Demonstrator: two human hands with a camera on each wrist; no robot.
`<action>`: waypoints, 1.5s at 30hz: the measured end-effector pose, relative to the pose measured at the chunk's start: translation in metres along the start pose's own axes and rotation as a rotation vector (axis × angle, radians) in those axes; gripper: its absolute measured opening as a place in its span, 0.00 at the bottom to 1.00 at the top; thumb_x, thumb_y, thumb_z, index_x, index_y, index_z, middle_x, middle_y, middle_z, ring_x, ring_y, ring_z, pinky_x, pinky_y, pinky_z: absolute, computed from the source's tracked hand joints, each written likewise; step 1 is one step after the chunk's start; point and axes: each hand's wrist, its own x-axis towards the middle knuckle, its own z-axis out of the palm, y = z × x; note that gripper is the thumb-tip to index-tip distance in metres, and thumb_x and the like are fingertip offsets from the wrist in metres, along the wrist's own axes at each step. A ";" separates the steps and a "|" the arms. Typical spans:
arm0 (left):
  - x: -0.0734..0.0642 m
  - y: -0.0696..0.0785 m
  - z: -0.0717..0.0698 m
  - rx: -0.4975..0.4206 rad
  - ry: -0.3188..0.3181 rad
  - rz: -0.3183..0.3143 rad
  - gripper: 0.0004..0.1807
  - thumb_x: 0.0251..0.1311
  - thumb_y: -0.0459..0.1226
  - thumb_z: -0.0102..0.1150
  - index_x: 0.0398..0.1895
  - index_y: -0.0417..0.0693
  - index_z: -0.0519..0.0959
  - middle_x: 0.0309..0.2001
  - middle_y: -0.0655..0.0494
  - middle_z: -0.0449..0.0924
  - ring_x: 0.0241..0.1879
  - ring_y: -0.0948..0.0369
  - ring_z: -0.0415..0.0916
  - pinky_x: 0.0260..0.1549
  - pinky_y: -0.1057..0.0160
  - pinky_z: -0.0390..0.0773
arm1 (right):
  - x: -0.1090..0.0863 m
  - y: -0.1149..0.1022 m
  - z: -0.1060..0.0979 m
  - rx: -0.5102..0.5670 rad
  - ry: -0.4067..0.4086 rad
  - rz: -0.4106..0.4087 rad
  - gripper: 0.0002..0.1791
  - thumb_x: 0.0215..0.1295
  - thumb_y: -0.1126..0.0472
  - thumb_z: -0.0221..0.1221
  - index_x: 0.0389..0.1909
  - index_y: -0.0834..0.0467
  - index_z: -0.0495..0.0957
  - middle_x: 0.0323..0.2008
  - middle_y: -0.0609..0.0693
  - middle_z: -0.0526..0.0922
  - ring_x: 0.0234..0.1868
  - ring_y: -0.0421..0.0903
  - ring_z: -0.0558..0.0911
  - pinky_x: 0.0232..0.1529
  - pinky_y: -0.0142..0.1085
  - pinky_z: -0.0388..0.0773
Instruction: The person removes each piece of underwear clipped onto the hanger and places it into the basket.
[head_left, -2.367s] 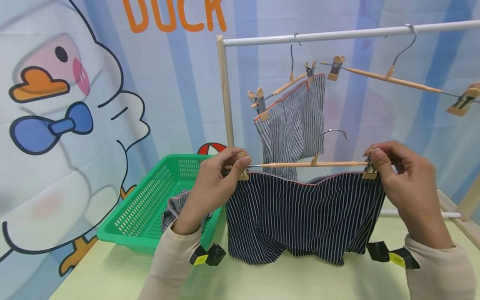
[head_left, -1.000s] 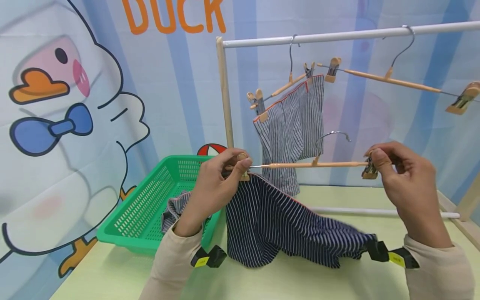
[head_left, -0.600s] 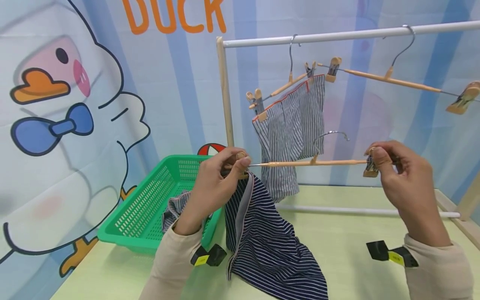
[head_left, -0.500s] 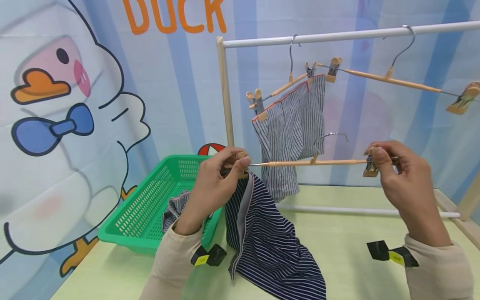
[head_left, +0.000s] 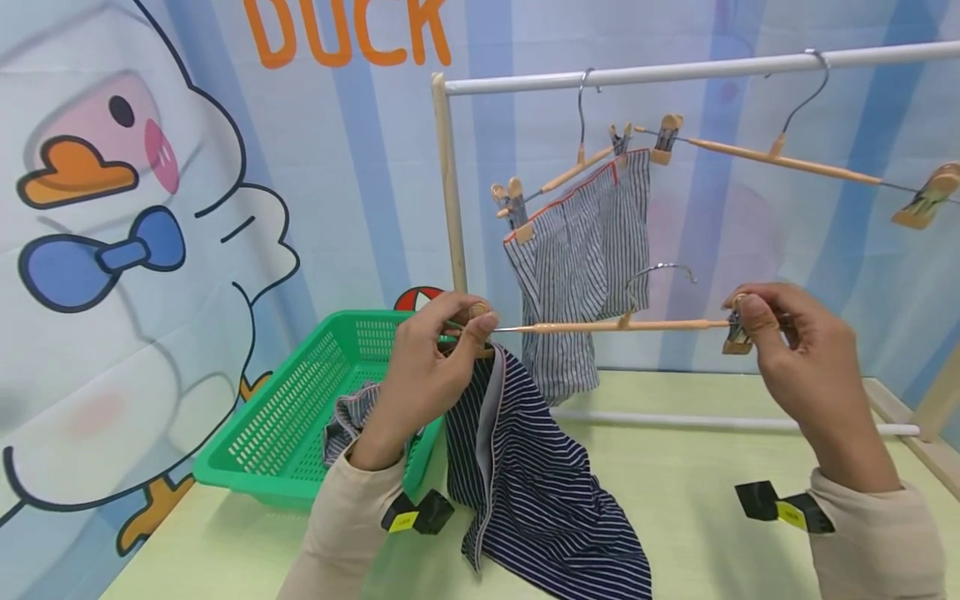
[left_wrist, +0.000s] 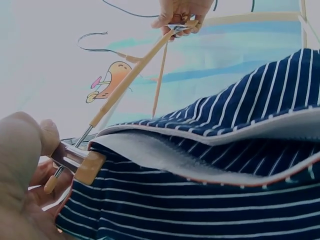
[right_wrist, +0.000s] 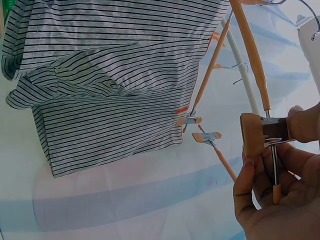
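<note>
My left hand (head_left: 427,367) pinches the left clip (left_wrist: 89,167) of a wooden trouser hanger (head_left: 585,327). That clip bites one end of the waistband of navy shorts (head_left: 558,492) with white stripes. The shorts droop from it, their waist gaping and their other side sagging to the table. My right hand (head_left: 810,375) pinches the hanger's right clip (right_wrist: 253,135) between thumb and fingers, with no cloth in that clip. The hanger is held level above the table, its metal hook (head_left: 663,268) pointing up and away from the rack's rail.
Behind the hanger stands a rack with a white rail (head_left: 525,82). Light striped shorts (head_left: 585,258) hang there from one hanger, and a bare clip hanger (head_left: 780,157) beside them. At left, a green basket (head_left: 247,483) contains a crumpled striped garment (head_left: 351,421).
The navy shorts have come out of the right clip; their right side has dropped and swung left onto the table. Both hands have stayed nearly still on the clips.
</note>
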 end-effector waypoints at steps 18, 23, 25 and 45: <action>-0.001 0.001 0.003 0.013 0.066 0.028 0.08 0.71 0.39 0.55 0.39 0.47 0.83 0.35 0.52 0.80 0.33 0.60 0.70 0.27 0.66 0.73 | -0.002 -0.001 -0.004 0.003 -0.036 0.007 0.18 0.78 0.50 0.48 0.55 0.55 0.78 0.37 0.23 0.74 0.37 0.26 0.74 0.38 0.24 0.64; -0.002 0.003 0.004 0.018 0.091 0.042 0.08 0.71 0.38 0.56 0.39 0.45 0.83 0.35 0.51 0.81 0.34 0.60 0.70 0.28 0.65 0.73 | -0.001 0.000 -0.005 0.004 -0.041 0.003 0.17 0.78 0.51 0.48 0.55 0.55 0.78 0.37 0.23 0.75 0.39 0.26 0.74 0.41 0.23 0.64; -0.002 0.003 0.004 0.019 0.098 0.046 0.09 0.71 0.38 0.56 0.39 0.45 0.83 0.35 0.51 0.82 0.34 0.60 0.70 0.29 0.65 0.74 | -0.001 0.000 -0.005 0.001 -0.041 0.000 0.17 0.78 0.51 0.48 0.55 0.54 0.79 0.37 0.23 0.75 0.39 0.26 0.74 0.41 0.24 0.64; -0.003 0.000 0.007 0.009 0.137 0.082 0.07 0.68 0.36 0.59 0.36 0.44 0.84 0.32 0.50 0.81 0.32 0.59 0.69 0.27 0.65 0.72 | -0.001 -0.001 -0.006 0.001 -0.064 0.046 0.18 0.77 0.47 0.48 0.54 0.53 0.79 0.33 0.26 0.77 0.39 0.26 0.75 0.45 0.22 0.63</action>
